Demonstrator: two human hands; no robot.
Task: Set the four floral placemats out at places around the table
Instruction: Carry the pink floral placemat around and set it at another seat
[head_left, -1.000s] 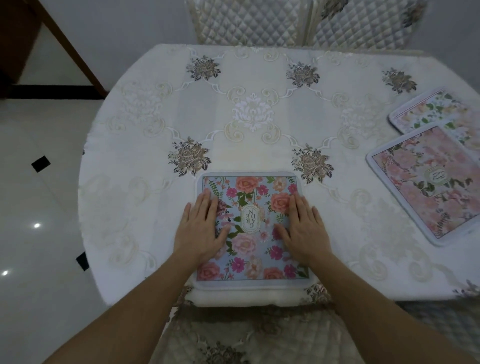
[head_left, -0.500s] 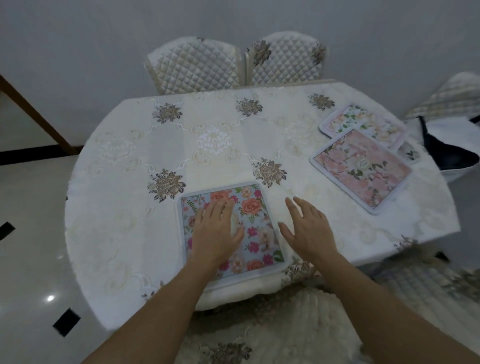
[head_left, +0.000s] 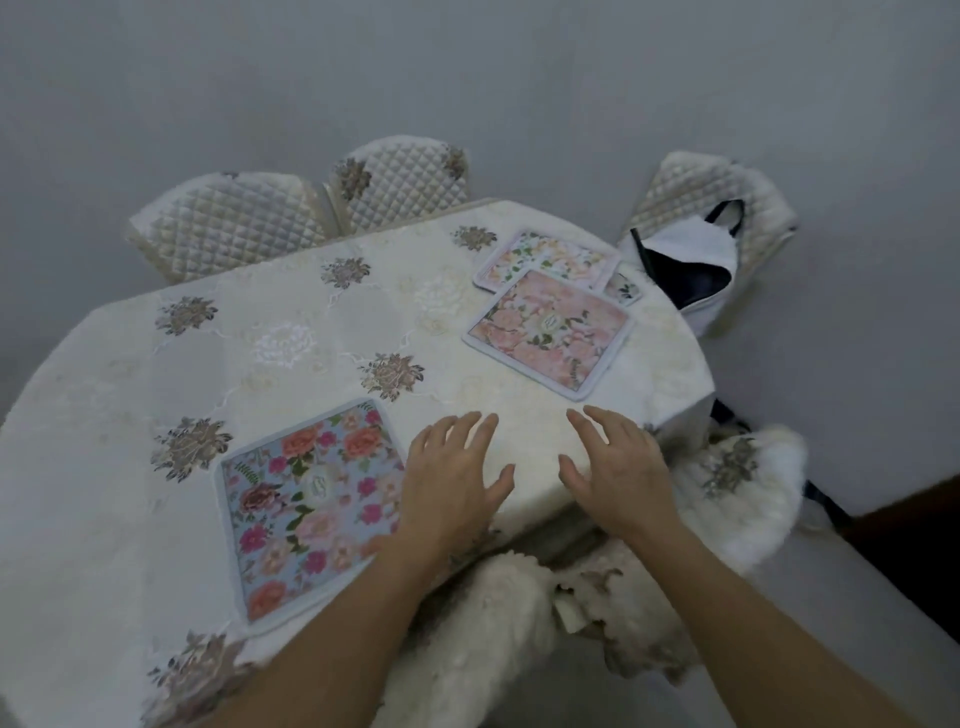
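A blue floral placemat (head_left: 306, 499) lies flat at the near edge of the table (head_left: 156, 374). A pink floral placemat (head_left: 550, 332) rests at the right side, overlapping a pale floral placemat (head_left: 540, 257) behind it. A small corner of another mat (head_left: 623, 287) peeks out beside them. My left hand (head_left: 452, 478) hovers open just right of the blue mat, holding nothing. My right hand (head_left: 618, 467) is open over the bare cloth near the table's right edge.
Two quilted chairs (head_left: 311, 208) stand at the far side against the wall. A third chair (head_left: 727, 208) at the right carries a white and dark bag (head_left: 685, 260). Fluffy chair covers (head_left: 727, 488) sit below my hands at the near right.
Both hands have come off the blue placemat and moved right, toward the stacked mats. My view has swung right and pulled back.
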